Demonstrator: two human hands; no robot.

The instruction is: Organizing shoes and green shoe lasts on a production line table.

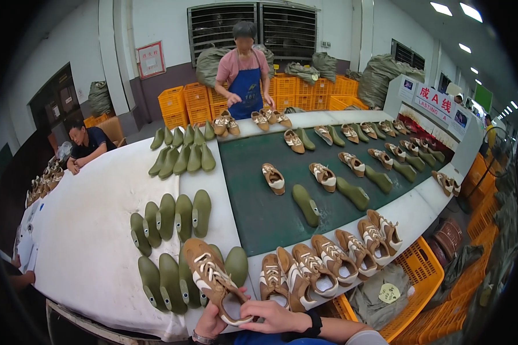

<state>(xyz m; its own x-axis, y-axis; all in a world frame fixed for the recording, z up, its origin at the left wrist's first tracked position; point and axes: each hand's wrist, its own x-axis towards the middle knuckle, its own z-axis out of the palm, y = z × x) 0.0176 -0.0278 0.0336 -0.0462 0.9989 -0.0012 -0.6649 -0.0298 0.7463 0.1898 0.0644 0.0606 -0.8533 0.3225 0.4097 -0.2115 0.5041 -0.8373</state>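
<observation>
Brown shoe [216, 280], 6 o'clock, rear grasped by left hand [210, 323] and right hand [272, 317]; partly hides green lasts [236, 266].

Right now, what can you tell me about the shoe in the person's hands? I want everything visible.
The shoe has a brown, suede-looking upper, white laces threaded across the front, and pale trim near the heel. Its toe points away and to the left; the opening faces the person. The left hand grips its near end, and the right hand holds the heel. It overlaps green lasts in view; contact is unclear. Its underside is hidden.
</observation>
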